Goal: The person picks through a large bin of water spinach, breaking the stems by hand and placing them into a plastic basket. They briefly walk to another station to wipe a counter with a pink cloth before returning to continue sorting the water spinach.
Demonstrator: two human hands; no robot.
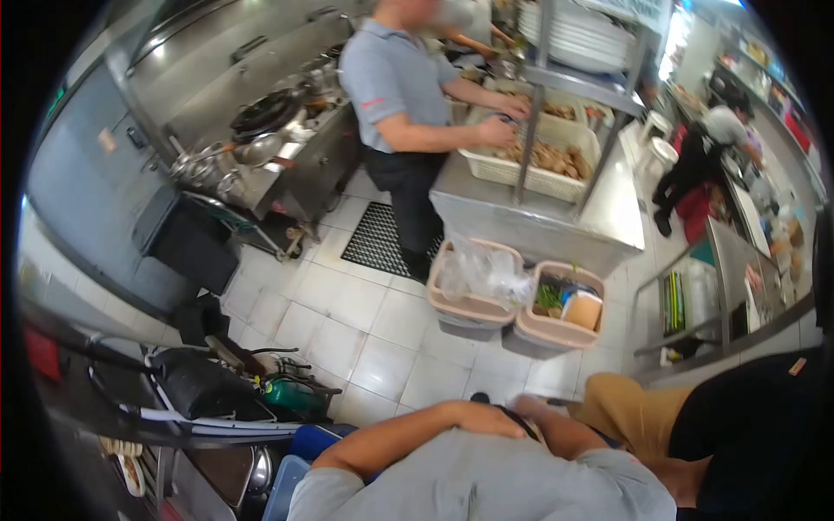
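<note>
Across the front of my grey shirt (486, 482) my forearms are folded close together. My left hand (491, 420) lies stretched out flat near my right forearm (569, 432) and holds nothing that I can see. A dark strap (521, 423) shows beside its fingertips. Most of my right hand is hidden or blurred, so its fingers cannot be made out. Directly ahead of my arms is the white tiled floor (382, 358).
A co-worker in a grey shirt (387, 74) reaches into a cream basket (534, 175) of brown food on a steel counter. Two pink bins (473, 308) hold plastic bags and scraps. Folded chairs (195, 382) stand left; a seated person in tan trousers (630, 408) is at right.
</note>
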